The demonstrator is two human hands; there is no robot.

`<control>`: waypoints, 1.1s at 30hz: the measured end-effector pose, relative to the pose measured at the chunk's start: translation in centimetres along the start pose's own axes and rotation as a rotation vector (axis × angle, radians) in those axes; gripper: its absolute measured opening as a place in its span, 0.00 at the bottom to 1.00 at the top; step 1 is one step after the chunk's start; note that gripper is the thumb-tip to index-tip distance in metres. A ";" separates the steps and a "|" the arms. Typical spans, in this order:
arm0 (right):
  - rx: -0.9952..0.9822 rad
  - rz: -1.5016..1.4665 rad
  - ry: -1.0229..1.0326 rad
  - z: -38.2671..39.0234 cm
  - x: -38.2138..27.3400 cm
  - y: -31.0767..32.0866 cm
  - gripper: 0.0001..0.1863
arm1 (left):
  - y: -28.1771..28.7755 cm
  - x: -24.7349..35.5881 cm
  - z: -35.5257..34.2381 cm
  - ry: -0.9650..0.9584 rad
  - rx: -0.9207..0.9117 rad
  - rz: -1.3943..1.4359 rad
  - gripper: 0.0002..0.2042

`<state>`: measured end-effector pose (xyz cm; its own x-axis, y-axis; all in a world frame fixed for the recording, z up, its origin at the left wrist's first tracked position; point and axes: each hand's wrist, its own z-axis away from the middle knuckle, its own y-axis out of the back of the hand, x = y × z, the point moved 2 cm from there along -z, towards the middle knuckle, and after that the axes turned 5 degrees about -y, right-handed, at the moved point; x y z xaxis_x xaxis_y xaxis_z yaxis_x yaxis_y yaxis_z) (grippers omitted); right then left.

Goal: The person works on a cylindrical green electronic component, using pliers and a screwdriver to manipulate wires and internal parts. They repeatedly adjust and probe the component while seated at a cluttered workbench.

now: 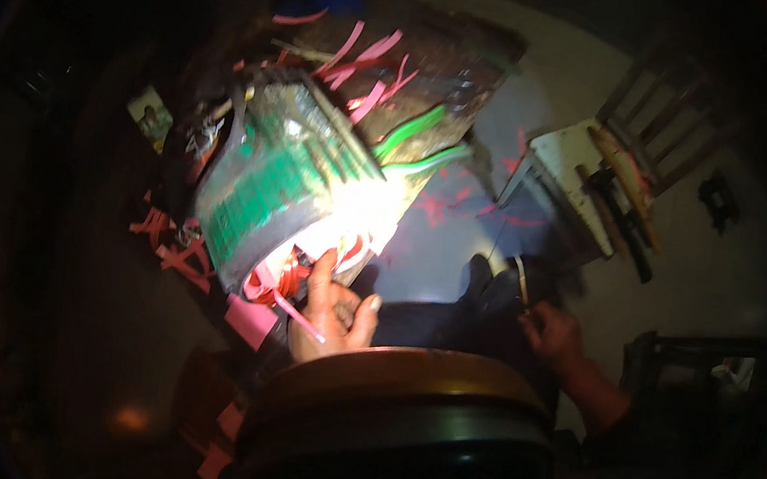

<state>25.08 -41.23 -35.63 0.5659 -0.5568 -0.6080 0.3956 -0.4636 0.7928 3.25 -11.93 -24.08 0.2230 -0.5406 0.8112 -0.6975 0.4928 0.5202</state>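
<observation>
A green ribbed motor housing (pixel 262 189) lies on its side on a dark work surface, its open end facing me and partly washed out by glare. Red-brown wire windings (pixel 291 278) show inside the opening. My left hand (pixel 330 316) is at that opening, index finger reaching to the windings and thumb held apart. A narrow pink strip (pixel 299 317) sticks out of the opening across this hand. Further right, my right hand (pixel 558 337) pinches a thin pale strip (pixel 521 278) that points upward; its exact kind is unclear.
Green-handled pliers (pixel 413 133) and loose pink strips (pixel 370 51) lie beyond the housing. At the right, a small stand (pixel 572 156) holds long tools, including a dark-handled one (pixel 624 223). A black object (pixel 718 200) lies on the floor. A dark curved rim (pixel 407 373) blocks the lower middle.
</observation>
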 end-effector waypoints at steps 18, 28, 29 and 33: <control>0.018 0.228 0.119 -30.7 -14.2 12.6 0.13 | 0.5 -2.3 0.4 0.033 -0.097 0.101 0.43; -0.090 0.631 0.153 -42.9 -21.2 4.7 0.22 | 0.5 -4.1 1.1 0.134 -0.100 0.245 0.33; -0.044 0.651 0.151 -43.6 -22.0 3.9 0.28 | 0.6 -3.8 1.1 0.107 -0.084 0.247 0.32; -0.017 0.665 0.367 -44.2 -24.2 1.4 0.31 | 1.0 -2.5 0.9 -0.057 -0.107 0.150 0.32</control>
<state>43.90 2.10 -17.98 0.8924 -0.4486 0.0492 -0.1038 -0.0977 0.9898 1.38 -10.74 -25.82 0.0806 -0.4923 0.8667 -0.6431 0.6387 0.4225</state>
